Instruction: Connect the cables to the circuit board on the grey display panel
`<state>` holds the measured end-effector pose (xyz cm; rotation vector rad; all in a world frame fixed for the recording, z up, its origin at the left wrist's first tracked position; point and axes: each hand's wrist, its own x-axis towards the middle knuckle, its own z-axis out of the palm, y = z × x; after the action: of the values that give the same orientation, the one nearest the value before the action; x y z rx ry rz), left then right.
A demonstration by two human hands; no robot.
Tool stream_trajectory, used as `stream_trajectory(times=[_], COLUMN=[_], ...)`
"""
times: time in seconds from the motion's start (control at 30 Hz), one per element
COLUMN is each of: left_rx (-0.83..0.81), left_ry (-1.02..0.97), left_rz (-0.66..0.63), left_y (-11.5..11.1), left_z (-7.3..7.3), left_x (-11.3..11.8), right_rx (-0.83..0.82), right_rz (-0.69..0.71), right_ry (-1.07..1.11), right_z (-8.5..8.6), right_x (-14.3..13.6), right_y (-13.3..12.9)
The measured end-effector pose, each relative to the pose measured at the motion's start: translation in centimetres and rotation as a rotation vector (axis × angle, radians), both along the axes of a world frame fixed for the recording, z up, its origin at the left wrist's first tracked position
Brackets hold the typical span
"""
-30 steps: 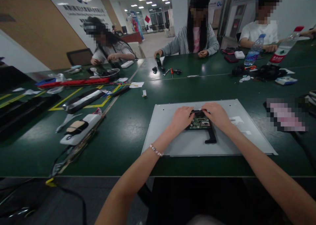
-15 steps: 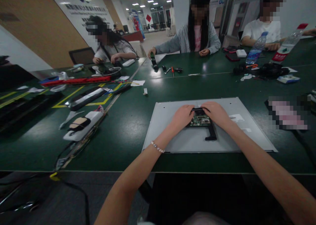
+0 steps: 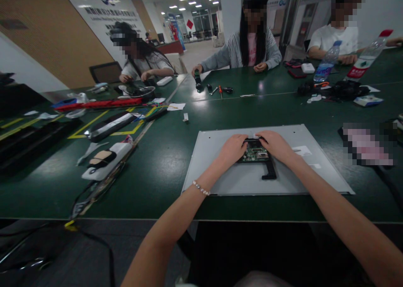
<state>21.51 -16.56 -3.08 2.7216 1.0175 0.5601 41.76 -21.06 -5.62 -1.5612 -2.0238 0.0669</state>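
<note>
A flat light-grey panel [image 3: 217, 182] lies on the green table in front of me. On it sits a green circuit board [image 3: 255, 152] in a black plastic frame [image 3: 270, 169], whose arm reaches toward me and ends in a short foot. My left hand [image 3: 234, 148] is closed on the frame's far left corner, thumb over the near side. Its far right corner is gripped by my right hand [image 3: 277, 145], fingers curled over the edge. The fingertips hide parts of the frame's far edge. A small white tab shows between the hands.
To the right lies a phone-like device [image 3: 367, 146]. A white case with cables [image 3: 107, 161] and a long black-and-white part [image 3: 111, 125] are on the left. Across the table, people sit near a screwdriver [image 3: 221, 91], a wrench [image 3: 213, 90] and two bottles [image 3: 327, 62].
My hands stay at the frame with hardly any shift. Across the table, a person's hand has moved slightly right and lowered the dark object it holds.
</note>
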Motion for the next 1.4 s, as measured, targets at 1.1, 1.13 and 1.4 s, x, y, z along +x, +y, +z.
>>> stream_trajectory(times=[1.1, 1.13, 1.4], left_rx=[0.046, 0.036, -0.085], left_ry=[-0.067, -0.053, -0.054], left_rz=[0.662, 0.658, 0.638], left_y=[14.3, 14.9, 17.4], left_z=[0.4, 0.4, 0.8], left_x=[-15.0, -15.6, -16.6], right_rx=[0.021, 0.018, 0.011], right_rz=[-0.111, -0.114, -0.096], right_ry=[0.431, 0.44, 0.5], right_z=[-1.2, -1.2, -1.7], right_x=[0.8, 0.9, 1.5], right_y=[-0.1, -0.1, -0.1])
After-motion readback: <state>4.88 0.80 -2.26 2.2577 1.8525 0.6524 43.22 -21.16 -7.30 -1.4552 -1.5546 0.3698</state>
